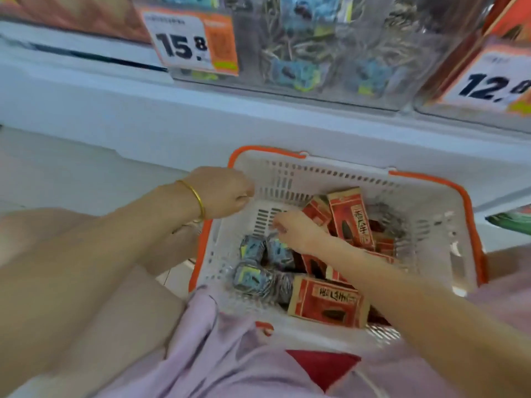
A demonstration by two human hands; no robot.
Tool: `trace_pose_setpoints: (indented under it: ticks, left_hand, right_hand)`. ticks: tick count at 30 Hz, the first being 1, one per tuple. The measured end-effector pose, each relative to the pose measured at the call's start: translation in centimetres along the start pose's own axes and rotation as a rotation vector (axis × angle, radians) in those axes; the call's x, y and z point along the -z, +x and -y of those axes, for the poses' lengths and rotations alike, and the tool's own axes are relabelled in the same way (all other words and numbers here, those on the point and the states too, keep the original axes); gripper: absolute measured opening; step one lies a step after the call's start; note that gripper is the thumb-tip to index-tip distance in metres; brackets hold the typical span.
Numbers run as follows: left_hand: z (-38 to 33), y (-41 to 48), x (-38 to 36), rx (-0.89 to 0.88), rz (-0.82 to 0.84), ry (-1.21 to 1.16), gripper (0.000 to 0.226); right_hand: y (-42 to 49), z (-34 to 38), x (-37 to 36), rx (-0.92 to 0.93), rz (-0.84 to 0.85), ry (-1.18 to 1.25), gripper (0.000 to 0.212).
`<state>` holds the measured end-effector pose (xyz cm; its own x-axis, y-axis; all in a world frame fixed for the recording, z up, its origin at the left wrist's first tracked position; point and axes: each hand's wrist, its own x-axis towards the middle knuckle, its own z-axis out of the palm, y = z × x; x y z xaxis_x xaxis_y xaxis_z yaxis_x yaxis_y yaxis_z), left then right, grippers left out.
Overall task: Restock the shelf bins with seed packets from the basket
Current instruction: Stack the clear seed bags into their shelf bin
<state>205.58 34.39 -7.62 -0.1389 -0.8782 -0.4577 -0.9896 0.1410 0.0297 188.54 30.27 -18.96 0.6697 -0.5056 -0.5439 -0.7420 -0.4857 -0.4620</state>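
A white basket (439, 225) with an orange rim sits on the floor below the shelf. Red seed packets (327, 303) fill its middle and right. Blue-grey seed packets (251, 278) lie at its left. My left hand (222, 193) is curled over the basket's left rim and seems to grip it. Reaching into the basket, my right hand (298, 231) has its fingers stretched down onto the top of a blue-grey packet (280, 252). A clear shelf bin (330, 61) above holds the same blue-grey packets.
Price tags reading 15.8 (189, 41) and 12 (488, 84) hang on the bin fronts. A red-packet bin (505, 30) stands at the right. The white shelf ledge (201, 122) runs above the basket. My knees and pink clothing (230, 354) crowd the basket's near side.
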Motion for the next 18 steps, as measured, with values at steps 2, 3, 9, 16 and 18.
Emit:
trace_pose_setpoints:
  ticks: [2,3,9,16,18]
  left_hand:
    - [0.4,0.0,-0.8,0.007,0.064,0.000,0.032]
    - [0.6,0.0,-1.1,0.001,0.086,0.005,0.032]
    - [0.3,0.8,-1.2,-0.043,0.149,0.036,0.035]
    - [-0.3,1.5,-0.9,-0.065,0.160,0.033,0.035]
    - [-0.4,1.7,-1.0,-0.064,0.182,0.021,0.035]
  right_hand:
    - [1.4,0.3,-2.0,-0.018,0.127,0.012,0.033]
    - [2.0,0.5,-3.0,-0.016,0.222,-0.023,0.044]
    - [2.2,0.7,-7.9,-0.029,0.510,-0.247,0.069]
    - [2.5,-0.8,-7.7,-0.094,0.506,-0.094,0.088]
    - [2.3,-1.3,-7.5,-0.112,0.485,-0.049,0.079]
